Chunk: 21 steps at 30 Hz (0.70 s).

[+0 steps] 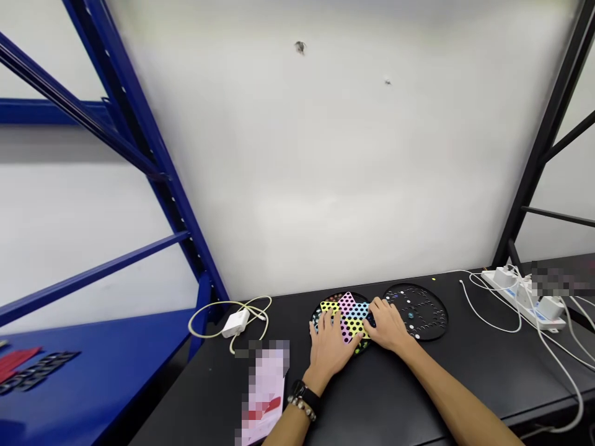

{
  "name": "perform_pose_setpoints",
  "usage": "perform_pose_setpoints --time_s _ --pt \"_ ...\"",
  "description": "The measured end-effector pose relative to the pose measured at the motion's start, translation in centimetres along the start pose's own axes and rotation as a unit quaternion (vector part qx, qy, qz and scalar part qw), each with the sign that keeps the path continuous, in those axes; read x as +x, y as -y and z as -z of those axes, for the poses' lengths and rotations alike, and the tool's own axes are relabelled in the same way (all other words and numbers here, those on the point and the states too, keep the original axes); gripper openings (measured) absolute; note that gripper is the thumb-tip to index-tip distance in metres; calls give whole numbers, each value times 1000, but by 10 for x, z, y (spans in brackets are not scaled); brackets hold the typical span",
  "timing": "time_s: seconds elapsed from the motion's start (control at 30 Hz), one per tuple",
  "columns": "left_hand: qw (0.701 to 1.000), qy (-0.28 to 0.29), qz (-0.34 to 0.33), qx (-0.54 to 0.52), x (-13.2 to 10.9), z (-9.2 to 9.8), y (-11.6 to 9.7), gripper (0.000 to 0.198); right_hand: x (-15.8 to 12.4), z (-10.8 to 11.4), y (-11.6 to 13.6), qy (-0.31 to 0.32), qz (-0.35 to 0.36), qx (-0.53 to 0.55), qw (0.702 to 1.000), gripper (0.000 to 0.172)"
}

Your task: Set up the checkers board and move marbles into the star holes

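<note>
A Chinese checkers board (346, 301) lies in a round black tray (312, 317), its star of yellow, pink and blue areas dotted with dark holes. My left hand (330, 345) rests over the left and front of the board, palm down, fingers spread. At the right edge is my right hand (389, 323), with its fingers bent over the rim and the thumb apart from them. Its fingertips touch the board; what lies under them is partly hidden. Colored pieces show around the star. Beside my right hand is a second round black tray (434, 338) holding several small marbles.
A white charger (236, 323) with a coiled cable lies at the left. Nearer is a pale pink, partly blurred flat object (264, 390). A power strip (525, 300) with plugs and trailing white cables occupies the right. Behind the black table (372, 402) stands a white wall (344, 155).
</note>
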<state>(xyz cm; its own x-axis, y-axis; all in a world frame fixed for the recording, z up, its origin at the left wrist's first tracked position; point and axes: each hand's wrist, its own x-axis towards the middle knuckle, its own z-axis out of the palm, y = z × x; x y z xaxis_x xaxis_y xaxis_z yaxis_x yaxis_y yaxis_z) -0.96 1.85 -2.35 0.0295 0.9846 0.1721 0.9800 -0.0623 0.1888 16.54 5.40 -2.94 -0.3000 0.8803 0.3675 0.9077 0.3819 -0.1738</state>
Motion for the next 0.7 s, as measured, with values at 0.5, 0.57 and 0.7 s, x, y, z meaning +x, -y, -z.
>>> perform_pose_setpoints --time_s 0.5,0.57,0.7 --pt "1000 -7 -13 4 0 -4 3 67 -1 -11 -4 27 -4 80 996 15" --pt "1000 -4 -13 3 0 -4 3 66 -1 -14 -5 27 -13 99 995 13" --pt "1000 2 -11 2 0 -3 2 66 -1 -15 -2 30 -32 87 995 14"
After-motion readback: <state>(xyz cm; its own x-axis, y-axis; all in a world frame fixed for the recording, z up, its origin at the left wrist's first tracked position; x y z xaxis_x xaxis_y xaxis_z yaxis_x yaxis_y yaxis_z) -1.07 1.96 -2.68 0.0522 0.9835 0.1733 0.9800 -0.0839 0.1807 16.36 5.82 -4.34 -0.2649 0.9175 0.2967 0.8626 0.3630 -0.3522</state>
